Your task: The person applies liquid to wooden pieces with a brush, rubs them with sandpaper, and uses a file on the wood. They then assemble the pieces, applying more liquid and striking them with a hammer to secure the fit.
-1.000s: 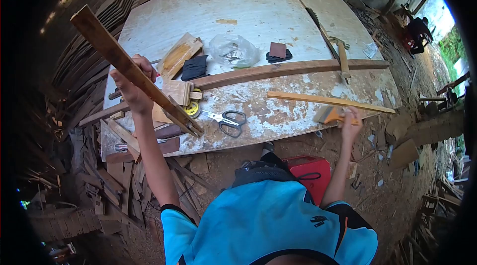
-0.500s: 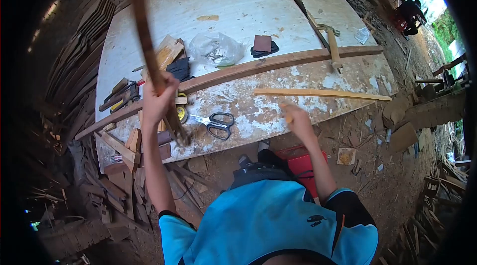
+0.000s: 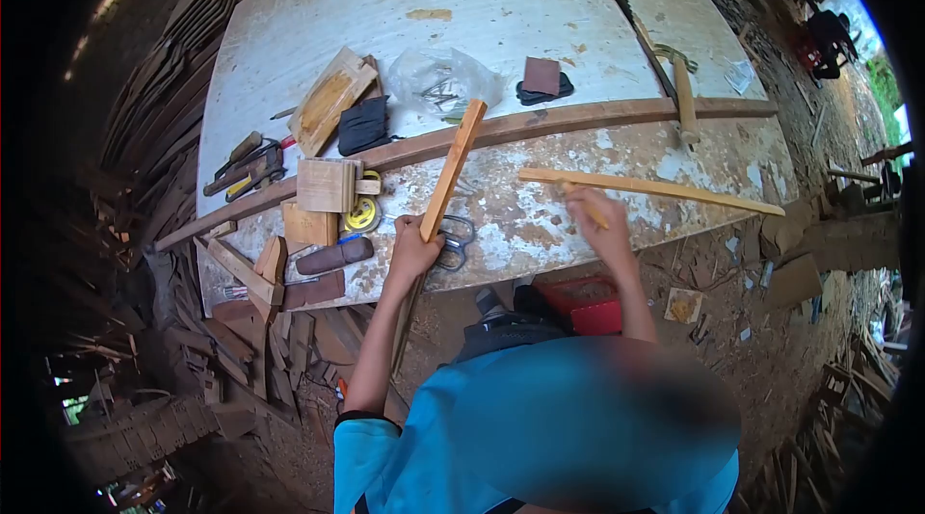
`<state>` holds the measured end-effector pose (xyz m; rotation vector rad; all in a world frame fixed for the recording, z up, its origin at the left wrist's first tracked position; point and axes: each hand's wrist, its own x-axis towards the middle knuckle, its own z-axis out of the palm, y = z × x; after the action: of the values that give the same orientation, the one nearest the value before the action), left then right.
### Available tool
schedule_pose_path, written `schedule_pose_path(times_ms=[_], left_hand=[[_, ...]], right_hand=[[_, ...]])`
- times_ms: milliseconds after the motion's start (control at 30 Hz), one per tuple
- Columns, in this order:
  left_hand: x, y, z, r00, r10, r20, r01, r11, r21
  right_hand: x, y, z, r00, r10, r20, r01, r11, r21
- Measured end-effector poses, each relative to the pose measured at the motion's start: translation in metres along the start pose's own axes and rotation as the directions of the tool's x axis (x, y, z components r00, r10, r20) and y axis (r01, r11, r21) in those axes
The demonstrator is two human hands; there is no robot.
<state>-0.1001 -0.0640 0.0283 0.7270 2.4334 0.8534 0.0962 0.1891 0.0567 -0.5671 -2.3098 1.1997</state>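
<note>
My left hand grips a wooden strip near the table's front edge; the strip slants up and to the right, over the scissors. My right hand is closed around a small yellowish stick, just below the left part of a thin light batten lying on the table. Left of my left hand are a yellow tape measure and a squared wooden block.
A long dark beam crosses the worktable. Behind it are a plastic bag of nails, sandpaper and a saw. A hammer rests over the beam. Scrap wood lies lower left.
My left hand has lowered and moved right, and the strip's upper end has swung down to the right. The view has shifted slightly. My right hand keeps its small stick.
</note>
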Motion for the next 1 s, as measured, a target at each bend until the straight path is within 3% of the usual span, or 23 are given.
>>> schedule_pose_path(times_ms=[100, 200, 300, 367, 400, 433, 500, 533, 633, 667, 700, 767, 867, 900, 1000], left_hand=[[-0.003, -0.012, -0.001, 0.997, -0.077, -0.006, 0.076, 0.997, -0.031], [-0.010, -0.025, -0.003, 0.993, -0.114, -0.016, 0.113, 0.991, -0.078], [-0.012, -0.033, -0.011, 0.990, -0.144, 0.013, 0.144, 0.976, -0.162], [-0.004, -0.057, -0.008, 0.988, -0.143, 0.054, 0.151, 0.965, -0.214], [-0.007, -0.047, -0.015, 0.979, -0.193, 0.070, 0.206, 0.919, -0.336], [-0.008, -0.047, -0.015, 0.987, -0.155, 0.047, 0.162, 0.922, -0.353], [-0.007, -0.048, -0.016, 0.997, -0.078, -0.009, 0.069, 0.920, -0.385], [-0.009, -0.042, -0.021, 0.986, -0.162, 0.040, 0.165, 0.907, -0.387], [-0.007, -0.045, -0.023, 0.998, -0.062, 0.015, 0.061, 0.864, -0.500], [-0.011, -0.040, -0.032, 0.973, -0.191, 0.132, 0.231, 0.834, -0.500], [-0.012, -0.037, -0.038, 0.972, -0.180, 0.154, 0.234, 0.830, -0.506], [-0.010, -0.042, -0.045, 0.949, -0.245, 0.197, 0.313, 0.794, -0.522], [-0.006, -0.062, -0.040, 0.949, -0.280, 0.147, 0.312, 0.748, -0.586], [-0.003, -0.058, -0.043, 0.955, -0.271, 0.121, 0.289, 0.758, -0.585], [-0.011, -0.050, -0.040, 0.958, -0.274, 0.085, 0.275, 0.796, -0.539]], right_hand=[[0.025, 0.018, -0.008, 0.989, -0.092, -0.116, 0.079, 0.991, -0.111], [0.046, 0.022, -0.005, 0.985, -0.130, -0.115, 0.102, 0.970, -0.221], [0.051, 0.004, 0.027, 0.966, -0.238, 0.099, 0.244, 0.968, -0.054], [0.069, -0.029, 0.051, 0.836, -0.447, 0.318, 0.444, 0.892, 0.085], [0.081, -0.035, 0.071, 0.796, -0.519, 0.312, 0.520, 0.850, 0.088], [0.093, -0.034, 0.092, 0.749, -0.589, 0.304, 0.593, 0.800, 0.092], [0.110, -0.020, 0.139, 0.692, -0.517, 0.504, 0.475, 0.852, 0.221], [0.120, -0.026, 0.147, 0.638, -0.484, 0.599, 0.404, 0.873, 0.274], [0.153, -0.066, 0.135, 0.250, -0.270, 0.930, 0.481, 0.868, 0.123], [0.162, -0.054, 0.142, 0.235, -0.342, 0.910, 0.366, 0.898, 0.243], [0.169, -0.073, 0.133, 0.279, -0.320, 0.905, 0.454, 0.875, 0.169], [0.169, -0.061, 0.153, 0.483, -0.476, 0.735, 0.528, 0.828, 0.190], [0.138, -0.049, 0.183, 0.597, -0.525, 0.607, 0.586, 0.802, 0.118], [0.144, -0.071, 0.180, 0.464, -0.322, 0.825, 0.592, 0.806, -0.019], [0.146, -0.098, 0.181, 0.576, -0.433, 0.693, 0.557, 0.829, 0.054]])
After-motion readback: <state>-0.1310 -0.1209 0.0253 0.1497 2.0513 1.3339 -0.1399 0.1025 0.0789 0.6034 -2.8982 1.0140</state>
